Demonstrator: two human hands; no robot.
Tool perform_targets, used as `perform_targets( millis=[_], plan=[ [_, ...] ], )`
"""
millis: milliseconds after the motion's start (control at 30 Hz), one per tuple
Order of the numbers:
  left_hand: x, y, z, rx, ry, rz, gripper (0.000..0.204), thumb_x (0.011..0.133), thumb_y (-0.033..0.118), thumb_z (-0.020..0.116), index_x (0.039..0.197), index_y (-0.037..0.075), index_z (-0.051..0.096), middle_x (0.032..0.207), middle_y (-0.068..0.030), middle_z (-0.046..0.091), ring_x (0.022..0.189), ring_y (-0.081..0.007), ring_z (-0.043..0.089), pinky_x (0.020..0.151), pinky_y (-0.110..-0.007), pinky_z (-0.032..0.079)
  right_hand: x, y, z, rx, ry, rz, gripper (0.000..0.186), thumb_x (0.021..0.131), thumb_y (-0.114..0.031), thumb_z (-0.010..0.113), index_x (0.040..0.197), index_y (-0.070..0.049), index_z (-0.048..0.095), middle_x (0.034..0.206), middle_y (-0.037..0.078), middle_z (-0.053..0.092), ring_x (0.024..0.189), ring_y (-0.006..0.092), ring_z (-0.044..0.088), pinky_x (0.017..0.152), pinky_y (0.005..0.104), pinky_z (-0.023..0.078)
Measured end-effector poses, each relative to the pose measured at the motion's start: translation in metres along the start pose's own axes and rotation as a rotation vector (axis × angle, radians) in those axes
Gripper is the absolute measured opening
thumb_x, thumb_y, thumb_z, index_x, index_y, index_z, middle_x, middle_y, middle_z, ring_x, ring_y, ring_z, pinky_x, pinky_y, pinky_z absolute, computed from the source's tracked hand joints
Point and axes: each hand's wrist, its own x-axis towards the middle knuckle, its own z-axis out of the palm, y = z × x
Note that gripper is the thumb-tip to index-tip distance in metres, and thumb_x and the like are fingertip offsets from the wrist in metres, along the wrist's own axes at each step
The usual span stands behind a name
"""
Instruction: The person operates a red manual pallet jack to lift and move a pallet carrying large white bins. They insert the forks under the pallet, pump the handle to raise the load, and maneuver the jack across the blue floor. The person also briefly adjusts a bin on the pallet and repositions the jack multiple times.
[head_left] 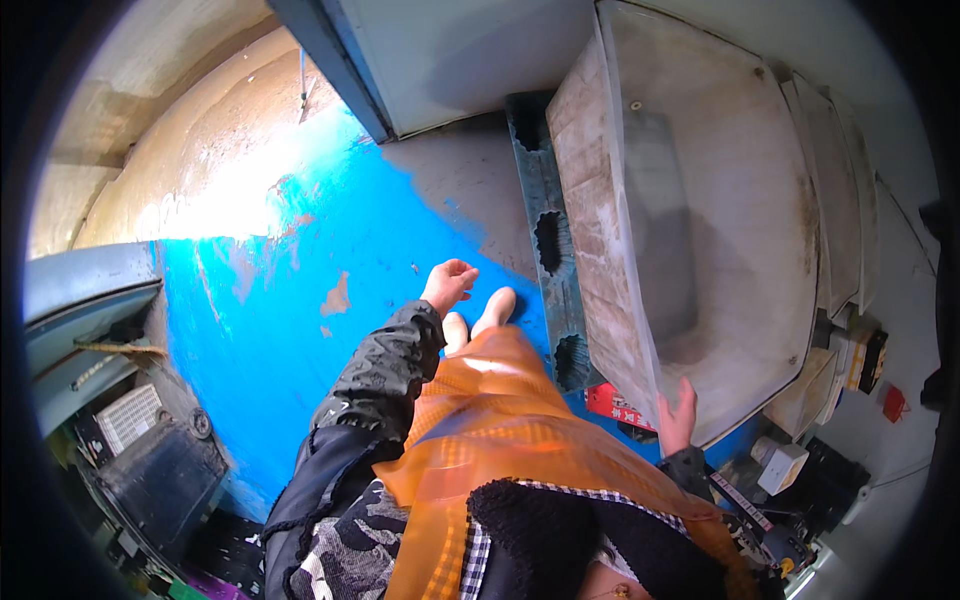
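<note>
A large, stained white plastic tub [740,190] stands tipped on its side at my right, its open mouth showing. My right hand [680,418] is at the tub's near lower corner, gripping the rim, with fingers along its inner side. In front of my body, above the floor, my left hand [452,286] has its fingers curled in, and I see nothing in it. It is nearest to my light-coloured shoes [495,310]. An orange apron [530,440] covers my front and legs.
The tub rests beside a dark pallet [553,245] with holes in its side. A red box [618,405] lies below the tub. More tubs [835,190] stand behind it. A black wheeled bin [165,475] is at the lower left. Bright light falls through a doorway onto the blue floor [260,370].
</note>
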Motion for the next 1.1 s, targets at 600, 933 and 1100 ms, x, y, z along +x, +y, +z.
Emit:
perform_targets(
  millis=[600, 933, 1100],
  plan=[
    [0.368, 0.049, 0.023, 0.111, 0.016, -0.292, 0.049, 0.089, 0.034, 0.081, 0.118, -0.003, 0.067, 0.102, -0.0106, 0.069, 0.091, -0.0207, 0.065, 0.075, -0.034, 0.056, 0.223, -0.198, 0.134, -0.201, -0.087, 0.120, 0.026, 0.087, -0.010, 0.075, 0.110, -0.003, 0.068, 0.099, 0.020, 0.070, 0.092, 0.0409, 0.068, 0.080, 0.0471, 0.055],
    [0.574, -0.049, 0.075, 0.144, -0.087, -0.215, 0.076, 0.086, 0.038, 0.083, 0.142, -0.004, 0.053, 0.131, -0.0172, 0.063, 0.113, -0.0294, 0.063, 0.096, -0.040, 0.053, 0.216, -0.162, 0.147, -0.508, -0.063, 0.129, 0.032, 0.088, -0.012, 0.073, 0.116, 0.003, 0.068, 0.099, 0.026, 0.068, 0.094, 0.0522, 0.065, 0.082, 0.0529, 0.054],
    [0.642, -0.081, 0.125, 0.051, 0.054, -0.153, 0.075, 0.086, 0.036, 0.083, 0.141, -0.006, 0.054, 0.130, -0.0183, 0.063, 0.114, -0.0283, 0.061, 0.095, -0.041, 0.051, 0.206, -0.143, 0.157, -0.561, -0.027, 0.182, 0.040, 0.086, -0.019, 0.079, 0.119, 0.003, 0.069, 0.103, 0.025, 0.070, 0.094, 0.0507, 0.066, 0.085, 0.0527, 0.054]
  ],
)
